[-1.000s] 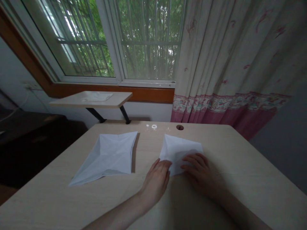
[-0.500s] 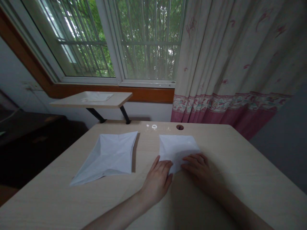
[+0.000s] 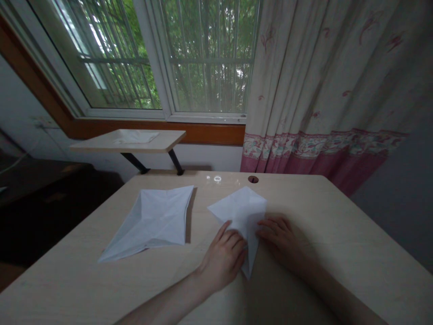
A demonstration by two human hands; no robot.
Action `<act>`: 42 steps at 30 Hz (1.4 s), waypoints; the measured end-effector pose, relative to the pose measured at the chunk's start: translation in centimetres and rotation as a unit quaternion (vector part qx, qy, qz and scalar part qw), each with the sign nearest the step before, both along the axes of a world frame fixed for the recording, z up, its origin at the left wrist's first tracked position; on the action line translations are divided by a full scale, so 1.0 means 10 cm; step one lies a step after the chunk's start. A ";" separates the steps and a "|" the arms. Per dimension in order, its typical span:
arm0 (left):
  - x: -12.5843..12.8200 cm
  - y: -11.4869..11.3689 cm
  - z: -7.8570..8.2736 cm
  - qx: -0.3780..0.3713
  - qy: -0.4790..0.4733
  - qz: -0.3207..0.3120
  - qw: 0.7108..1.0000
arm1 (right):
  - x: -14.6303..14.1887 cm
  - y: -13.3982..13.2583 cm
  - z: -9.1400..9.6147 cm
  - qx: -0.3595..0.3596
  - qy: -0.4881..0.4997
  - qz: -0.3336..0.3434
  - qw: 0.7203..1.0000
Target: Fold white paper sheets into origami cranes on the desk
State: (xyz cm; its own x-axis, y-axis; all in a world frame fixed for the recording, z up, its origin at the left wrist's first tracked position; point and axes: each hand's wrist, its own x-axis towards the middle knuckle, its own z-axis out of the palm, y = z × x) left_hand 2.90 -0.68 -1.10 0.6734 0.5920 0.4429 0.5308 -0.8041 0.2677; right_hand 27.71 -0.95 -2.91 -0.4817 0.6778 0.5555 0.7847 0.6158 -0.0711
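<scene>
A folded sheet of white paper [image 3: 246, 205] lies on the table in front of me, one long point toward me and another to the left. My left hand [image 3: 227, 250] rests over its lower left part, fingers bent, thumb side near the long point. At the paper's right edge, my right hand [image 3: 279, 237] has its fingertips bent against it, seemingly pinching the edge. Both thumbs are partly hidden. To the left sits a second folded white paper [image 3: 162, 216], with raised edges and a long corner toward the lower left; neither hand touches it.
The light wood table [image 3: 189, 289] has a round cable hole [image 3: 253, 179] near its far edge. A small raised shelf [image 3: 162, 143] on black legs stands at the back left, bearing a crumpled white item [image 3: 135, 136]. Behind are a barred window and a floral curtain [image 3: 304, 90].
The paper under my hands has turned, so a corner now points away from me and a long point shows toward me. My hands have shifted only slightly; the left paper is unmoved.
</scene>
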 end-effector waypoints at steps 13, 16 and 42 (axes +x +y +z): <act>-0.02 0.02 0.00 0.012 0.008 -0.019 1.000 | -0.04 -0.01 0.06 -0.067 0.022 0.023 0.997; -0.01 0.01 0.01 0.005 0.011 -0.013 1.000 | -0.06 -0.02 0.10 -0.100 0.038 0.024 0.994; -0.04 0.01 0.11 -0.008 0.112 0.021 0.993 | -0.07 -0.04 0.18 -0.124 0.038 -0.090 0.987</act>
State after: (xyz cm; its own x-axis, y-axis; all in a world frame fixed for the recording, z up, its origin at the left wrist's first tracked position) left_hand 2.54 -0.61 -0.02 0.7289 0.6270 0.2750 0.6108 -0.7770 0.1525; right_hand 26.98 -1.30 -1.16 -0.3047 0.8685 0.3910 0.8666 0.4231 -0.2645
